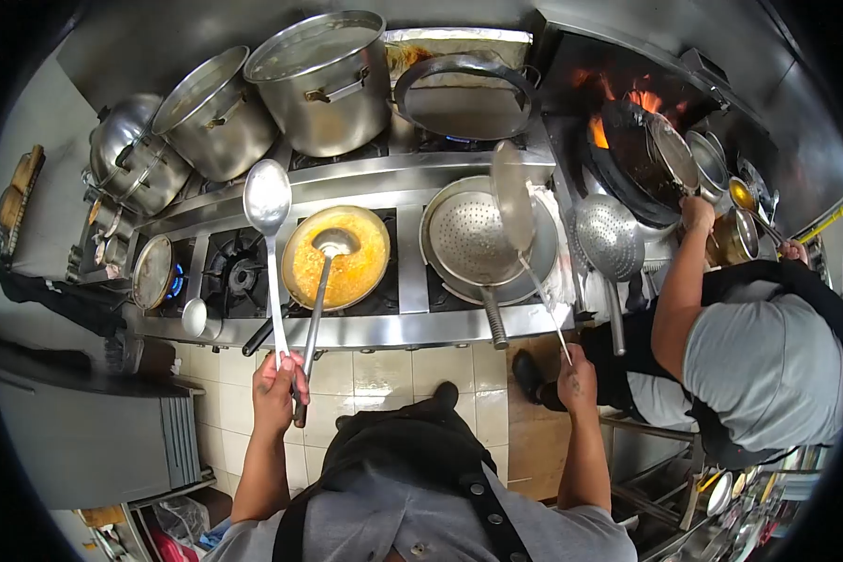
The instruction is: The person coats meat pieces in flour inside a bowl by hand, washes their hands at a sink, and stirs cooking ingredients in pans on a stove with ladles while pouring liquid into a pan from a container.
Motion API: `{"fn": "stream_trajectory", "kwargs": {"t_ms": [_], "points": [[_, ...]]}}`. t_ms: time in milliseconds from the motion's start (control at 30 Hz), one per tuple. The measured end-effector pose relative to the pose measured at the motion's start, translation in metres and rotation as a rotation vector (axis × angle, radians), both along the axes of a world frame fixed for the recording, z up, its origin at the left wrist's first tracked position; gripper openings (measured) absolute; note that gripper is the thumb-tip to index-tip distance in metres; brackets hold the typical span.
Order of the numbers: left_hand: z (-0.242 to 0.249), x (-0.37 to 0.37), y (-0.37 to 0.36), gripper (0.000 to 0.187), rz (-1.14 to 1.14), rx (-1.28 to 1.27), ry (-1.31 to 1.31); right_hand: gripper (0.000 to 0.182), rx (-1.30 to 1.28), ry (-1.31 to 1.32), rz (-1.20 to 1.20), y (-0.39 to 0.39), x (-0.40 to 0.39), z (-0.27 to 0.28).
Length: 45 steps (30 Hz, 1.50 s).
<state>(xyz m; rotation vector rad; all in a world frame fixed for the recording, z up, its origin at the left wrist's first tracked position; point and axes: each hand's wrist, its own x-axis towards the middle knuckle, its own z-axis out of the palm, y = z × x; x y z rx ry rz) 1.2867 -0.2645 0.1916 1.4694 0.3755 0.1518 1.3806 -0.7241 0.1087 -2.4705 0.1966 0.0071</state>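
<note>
My left hand (278, 394) is closed around the handles of a large metal spoon (267, 199) and a ladle (320, 300). The spoon's bowl is raised above the stove, while the ladle's bowl rests in the orange-yellow, lumpy food in a frying pan (375, 296). My right hand (578, 377) grips the thin handle of a round, flat skimmer (512, 196), tilted on edge. Behind and below it, a perforated colander (468, 231) with a handle sits over a wide metal bowl (534, 272).
Large pots (323, 114) line the raised back burners, beside a dark ring-shaped pan (466, 94). A smaller pan (152, 273) sits over a blue flame at left. At right, a co-worker (763, 375) holds utensils near a wok (628, 140) with tall flames. A perforated ladle (609, 237) lies between us.
</note>
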Motion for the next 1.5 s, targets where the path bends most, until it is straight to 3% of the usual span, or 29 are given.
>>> {"fn": "stream_trajectory", "kwargs": {"t_ms": [133, 167, 200, 233, 267, 333, 400, 567, 633, 733, 833, 900, 967, 1033, 1067, 1233, 1267, 1300, 1333, 1367, 1467, 1500], "points": [[0.0, 0.002, -0.019, 0.025, 0.074, -0.019, 0.007, 0.019, 0.176, -0.333, 0.031, -0.019, 0.059, 0.017], [-0.001, 0.003, -0.022, 0.026, 0.086, -0.011, 0.008, 0.022, 0.196, -0.324, 0.023, -0.021, 0.091, 0.018], [-0.001, 0.003, -0.026, 0.026, 0.099, -0.003, 0.009, 0.024, 0.138, -0.397, 0.007, -0.04, 0.141, -0.021], [-0.002, 0.002, -0.03, 0.028, 0.112, -0.007, -0.002, 0.024, 0.369, -0.298, -0.091, -0.028, 0.178, -0.007], [-0.002, -0.002, -0.034, 0.028, 0.132, 0.003, 0.015, 0.022, 0.227, -0.315, -0.038, -0.036, 0.226, -0.013], [0.003, -0.013, -0.038, 0.029, 0.167, 0.031, 0.048, 0.018, 0.589, -0.389, -0.196, -0.039, 0.325, -0.06], [0.003, -0.031, -0.039, 0.031, 0.22, 0.057, 0.079, 0.015, 0.829, -0.153, -0.302, -0.036, 0.383, -0.061], [-0.007, -0.066, -0.031, 0.032, 0.373, 0.092, 0.089, 0.017, 1.079, 0.06, -0.362, -0.047, 0.419, -0.033], [-0.005, -0.068, -0.027, 0.033, 0.413, 0.115, 0.083, 0.017, 1.106, 0.092, -0.306, -0.044, 0.397, -0.015], [-0.006, -0.07, -0.014, 0.034, 0.436, 0.16, 0.069, 0.019, 0.936, -0.072, -0.387, -0.025, 0.333, -0.011], [0.0, -0.068, 0.0, 0.035, 0.468, 0.204, 0.071, 0.025, 0.528, -0.215, -0.232, -0.012, 0.227, -0.01], [-0.004, -0.07, 0.015, 0.034, 0.477, 0.159, 0.038, 0.028, 0.104, -0.572, -0.069, -0.01, 0.168, -0.043], [-0.011, -0.076, 0.033, 0.033, 0.475, 0.118, 0.018, 0.028, -0.008, -0.405, -0.132, 0.011, 0.095, -0.035], [-0.017, -0.086, 0.052, 0.032, 0.468, 0.081, 0.025, 0.026, -0.014, -0.498, -0.086, 0.03, 0.038, -0.036], [-0.019, -0.094, 0.063, 0.031, 0.461, 0.058, 0.033, 0.024, -0.102, -0.411, -0.077, 0.032, 0.02, -0.036], [-0.046, -0.15, 0.14, 0.022, 0.419, 0.018, 0.101, 0.027, -0.414, -0.157, -0.011, 0.067, -0.017, -0.018], [-0.044, -0.163, 0.153, 0.02, 0.425, -0.025, 0.111, 0.031, -0.625, 0.022, 0.019, 0.074, -0.016, -0.011], [-0.051, -0.177, 0.168, 0.019, 0.418, -0.07, 0.097, 0.032, -0.54, -0.105, 0.048, 0.07, -0.015, -0.019], [-0.056, -0.191, 0.185, 0.018, 0.404, -0.118, 0.067, 0.036, -0.514, -0.033, 0.022, 0.064, -0.01, -0.02], [-0.051, -0.207, 0.2, 0.019, 0.378, -0.112, 0.076, 0.055, -0.658, -0.021, 0.018, 0.065, -0.012, -0.011], [-0.048, -0.241, 0.229, 0.02, 0.362, -0.113, 0.114, 0.059, -0.741, -0.298, -0.159, 0.105, -0.009, 0.02], [-0.048, -0.249, 0.235, 0.021, 0.361, -0.119, 0.137, 0.053, -0.535, -0.446, -0.021, 0.144, -0.012, 0.029]]}}
